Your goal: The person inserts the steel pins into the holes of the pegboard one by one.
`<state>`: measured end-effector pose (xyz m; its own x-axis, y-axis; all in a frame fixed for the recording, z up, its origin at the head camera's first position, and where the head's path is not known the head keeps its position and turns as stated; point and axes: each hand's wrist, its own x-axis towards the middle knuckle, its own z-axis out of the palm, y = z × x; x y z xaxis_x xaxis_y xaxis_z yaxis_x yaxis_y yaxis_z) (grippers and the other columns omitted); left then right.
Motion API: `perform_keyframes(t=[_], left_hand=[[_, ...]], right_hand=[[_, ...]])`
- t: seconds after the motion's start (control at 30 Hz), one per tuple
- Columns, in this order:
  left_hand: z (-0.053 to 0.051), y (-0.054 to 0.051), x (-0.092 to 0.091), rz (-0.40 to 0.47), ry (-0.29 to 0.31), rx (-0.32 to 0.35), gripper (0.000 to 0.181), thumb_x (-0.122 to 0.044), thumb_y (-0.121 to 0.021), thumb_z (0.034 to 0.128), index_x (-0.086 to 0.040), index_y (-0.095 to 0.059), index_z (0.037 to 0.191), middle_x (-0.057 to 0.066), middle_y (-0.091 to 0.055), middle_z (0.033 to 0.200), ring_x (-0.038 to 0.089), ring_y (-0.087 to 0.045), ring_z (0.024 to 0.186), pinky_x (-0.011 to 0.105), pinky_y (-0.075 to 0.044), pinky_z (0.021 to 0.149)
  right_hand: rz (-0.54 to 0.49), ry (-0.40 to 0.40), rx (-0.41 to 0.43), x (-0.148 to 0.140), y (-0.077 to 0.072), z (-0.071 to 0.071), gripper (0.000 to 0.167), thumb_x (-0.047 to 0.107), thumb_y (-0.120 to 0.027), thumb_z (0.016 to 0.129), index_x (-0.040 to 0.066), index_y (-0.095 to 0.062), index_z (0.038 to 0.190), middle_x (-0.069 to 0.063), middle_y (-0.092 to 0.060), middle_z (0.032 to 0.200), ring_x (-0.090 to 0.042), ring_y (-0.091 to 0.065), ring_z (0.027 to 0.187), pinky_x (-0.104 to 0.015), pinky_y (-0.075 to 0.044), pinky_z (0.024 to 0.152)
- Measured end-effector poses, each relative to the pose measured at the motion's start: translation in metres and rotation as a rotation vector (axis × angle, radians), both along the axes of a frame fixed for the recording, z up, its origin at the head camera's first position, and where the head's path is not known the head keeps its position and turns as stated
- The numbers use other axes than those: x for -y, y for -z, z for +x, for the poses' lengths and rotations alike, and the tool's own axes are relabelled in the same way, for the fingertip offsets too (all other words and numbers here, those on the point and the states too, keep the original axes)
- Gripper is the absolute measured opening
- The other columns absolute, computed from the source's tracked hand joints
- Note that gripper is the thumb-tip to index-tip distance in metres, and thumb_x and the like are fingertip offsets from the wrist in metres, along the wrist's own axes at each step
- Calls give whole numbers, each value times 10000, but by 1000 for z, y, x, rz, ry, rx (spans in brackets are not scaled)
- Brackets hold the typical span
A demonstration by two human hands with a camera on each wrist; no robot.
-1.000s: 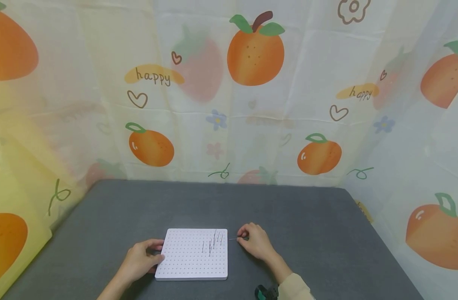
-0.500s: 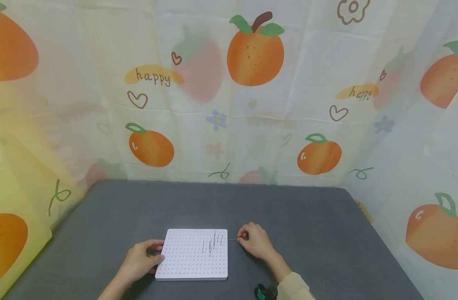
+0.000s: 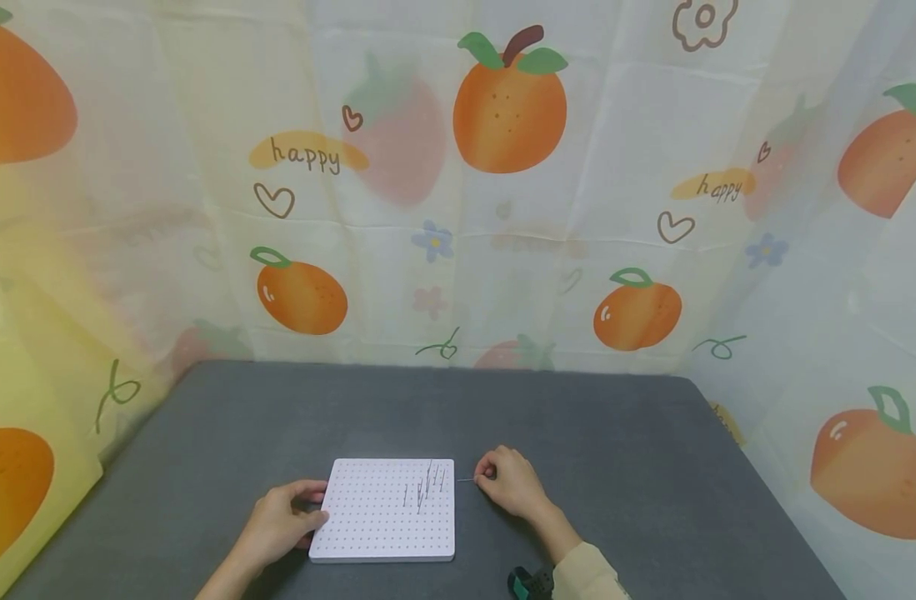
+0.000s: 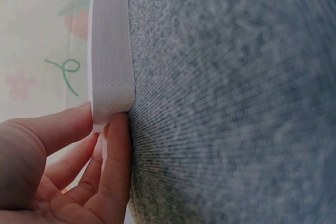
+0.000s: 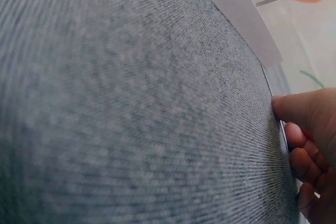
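Observation:
A white square board (image 3: 375, 533) with rows of small holes lies on the grey table. Several thin metal pins (image 3: 419, 497) stand up from its right-hand half. My left hand (image 3: 277, 518) holds the board's left edge between thumb and fingers; the left wrist view shows the board's side wall (image 4: 111, 40) with a corner in that grip. Right of the board, my right hand (image 3: 512, 483) pinches a thin metal pin (image 3: 466, 480) low over the table, one end pointing at the board. In the right wrist view this pin (image 5: 268, 81) runs along the cloth under my thumb.
Grey cloth covers the table (image 3: 615, 450), which reaches back to a fruit-patterned curtain (image 3: 503, 275). Curtain also hangs at both sides. A dark strap-like object with a green part (image 3: 531, 583) sits by the right sleeve (image 3: 588, 573).

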<state>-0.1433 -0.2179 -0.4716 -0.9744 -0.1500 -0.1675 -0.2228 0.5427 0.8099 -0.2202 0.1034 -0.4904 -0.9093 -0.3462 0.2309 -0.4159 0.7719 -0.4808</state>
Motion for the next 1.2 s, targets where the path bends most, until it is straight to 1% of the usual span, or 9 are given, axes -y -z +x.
perform_keyframes(t=[0.3,0.43,0.5,0.67,0.73,0.9,1.0,1.13,1.2], left_hand=[[-1,2,1,2,4,7,443,-10,-703,729,44,-580,1151,135,-631,1005,146,-593,693,305,-550,513],[-1,2,0,16,-5,-2,435,4,-701,723,35,-590,1143,123,-635,998,147,-595,687,296,-548,506],[0,2,1,17,2,-15,436,3,-703,720,39,-590,1140,127,-636,995,148,-597,684,295,-547,501],[0,1,1,16,1,-14,436,1,-705,718,39,-592,1137,126,-637,991,148,-594,675,296,-547,500],[0,1,1,14,-9,-2,431,6,-701,718,31,-597,1135,116,-638,989,147,-593,674,295,-547,501],[0,1,1,2,4,-8,436,-8,-706,719,39,-593,1137,118,-638,983,146,-598,675,298,-547,500],[0,0,1,4,3,-6,436,-9,-705,720,36,-593,1139,117,-640,986,145,-599,674,297,-547,502],[0,0,0,7,-6,3,429,3,-695,721,30,-595,1138,118,-642,993,145,-599,674,295,-549,505],[0,0,0,5,-5,2,429,4,-694,721,31,-594,1138,122,-642,996,146,-598,674,296,-548,505]], right_hand=[[19,23,-2,1,2,-1,96,161,-686,770,181,-648,685,89,-481,693,-64,-422,671,-219,-351,594],[17,29,1,1,3,-1,92,165,-679,774,179,-647,688,90,-482,694,-67,-426,673,-221,-352,597],[13,33,8,0,3,-1,91,164,-673,778,180,-645,693,92,-483,695,-65,-428,674,-217,-357,599],[-3,36,29,-1,3,-1,77,152,-655,797,166,-641,723,83,-499,709,-64,-442,679,-217,-384,605],[-14,38,33,-1,3,-2,64,143,-644,807,146,-636,744,70,-514,719,-69,-455,682,-226,-396,607],[-61,32,46,-3,1,-1,47,114,-602,842,104,-608,797,46,-535,734,-75,-473,676,-234,-417,605],[-96,19,84,-5,-1,1,41,108,-579,863,99,-594,826,42,-531,734,-73,-461,659,-221,-405,585],[-117,17,155,-6,-5,6,40,131,-559,886,102,-579,868,45,-520,740,-75,-448,648,-206,-388,562],[-120,11,175,-6,-6,8,49,143,-551,895,100,-570,879,47,-510,741,-72,-444,648,-201,-383,554]])
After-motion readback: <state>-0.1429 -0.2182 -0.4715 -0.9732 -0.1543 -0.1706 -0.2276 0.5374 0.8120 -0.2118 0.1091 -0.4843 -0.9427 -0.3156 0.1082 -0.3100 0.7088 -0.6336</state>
